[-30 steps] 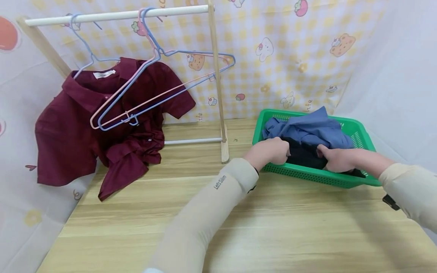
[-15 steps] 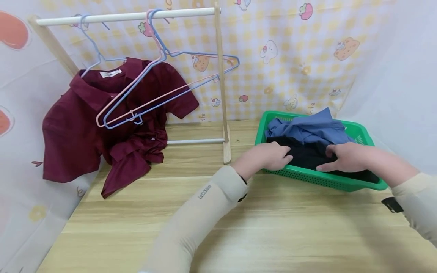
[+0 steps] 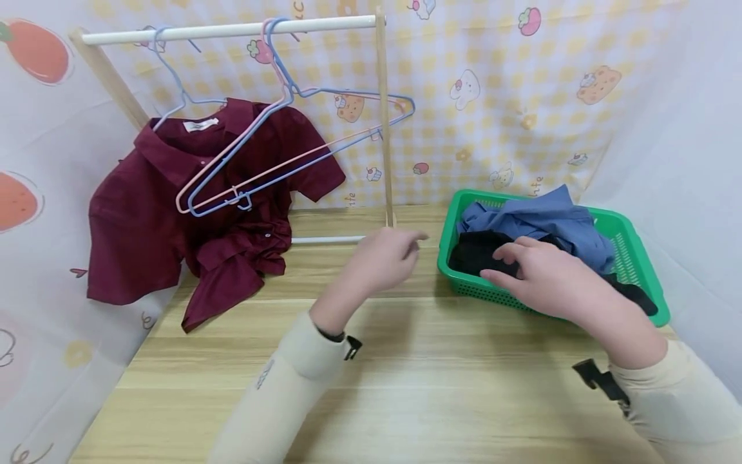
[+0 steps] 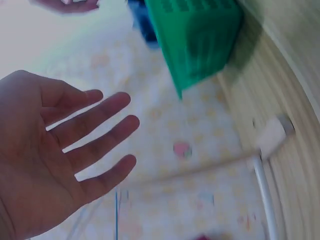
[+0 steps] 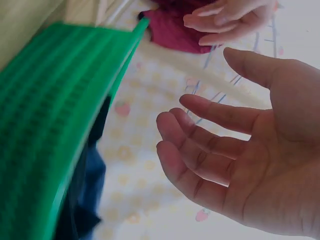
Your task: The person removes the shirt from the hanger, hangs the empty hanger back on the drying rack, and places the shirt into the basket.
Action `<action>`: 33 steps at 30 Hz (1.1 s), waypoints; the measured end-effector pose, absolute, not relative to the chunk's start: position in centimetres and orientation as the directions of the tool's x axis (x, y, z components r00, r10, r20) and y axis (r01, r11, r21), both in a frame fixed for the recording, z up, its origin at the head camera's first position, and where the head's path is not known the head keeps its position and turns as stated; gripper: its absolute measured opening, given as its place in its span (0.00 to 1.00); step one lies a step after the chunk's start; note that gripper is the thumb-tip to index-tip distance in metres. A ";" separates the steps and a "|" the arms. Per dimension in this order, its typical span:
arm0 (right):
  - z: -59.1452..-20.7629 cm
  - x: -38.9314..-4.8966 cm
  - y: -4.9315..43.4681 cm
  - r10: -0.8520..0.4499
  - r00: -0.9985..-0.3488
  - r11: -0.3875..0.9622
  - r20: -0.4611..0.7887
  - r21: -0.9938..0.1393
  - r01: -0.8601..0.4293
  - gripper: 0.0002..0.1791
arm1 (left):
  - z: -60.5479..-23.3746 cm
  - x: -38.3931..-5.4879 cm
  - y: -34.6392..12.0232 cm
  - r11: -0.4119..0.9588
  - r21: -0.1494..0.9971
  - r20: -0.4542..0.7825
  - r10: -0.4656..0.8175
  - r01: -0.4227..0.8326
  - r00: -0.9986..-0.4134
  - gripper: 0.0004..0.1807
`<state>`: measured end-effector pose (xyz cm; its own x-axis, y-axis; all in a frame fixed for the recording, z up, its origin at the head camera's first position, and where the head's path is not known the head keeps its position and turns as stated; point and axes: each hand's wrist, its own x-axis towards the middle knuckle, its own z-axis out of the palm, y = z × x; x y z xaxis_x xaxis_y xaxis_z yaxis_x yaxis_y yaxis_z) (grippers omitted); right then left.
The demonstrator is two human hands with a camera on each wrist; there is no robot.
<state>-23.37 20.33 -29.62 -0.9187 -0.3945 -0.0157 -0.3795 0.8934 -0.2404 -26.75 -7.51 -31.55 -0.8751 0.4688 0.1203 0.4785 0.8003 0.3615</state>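
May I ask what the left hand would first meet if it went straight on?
Probably the green basket, at its left end, though the left hand might pass above; depth is unclear.

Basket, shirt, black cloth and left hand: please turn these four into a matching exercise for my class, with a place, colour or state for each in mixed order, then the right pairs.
Column one
1. Shirt
2. Basket
3. Black cloth
4. Left hand

Column two
A. In a container with the blue cloth
B. Holds nothing
C. On a hanger
D. Green

Right pairs: 1-C, 2-D, 3-A, 4-B
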 end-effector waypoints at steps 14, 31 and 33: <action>-31.8 -24.6 15.5 -0.430 -0.900 0.741 0.069 -0.542 -0.396 0.21 | -33.2 -23.8 -18.8 0.808 0.527 0.305 0.111 0.265 -0.946 0.18; -28.0 -31.6 8.6 -0.386 -0.919 0.377 -0.082 -0.923 -0.076 0.25 | -28.8 -23.4 -27.8 0.768 0.588 0.640 -0.251 0.253 -0.726 0.14; -27.6 -32.7 7.7 -0.380 -0.921 0.375 -0.081 -0.924 -0.073 0.26 | -28.1 -23.5 -28.7 0.767 0.591 0.671 -0.294 0.250 -0.681 0.14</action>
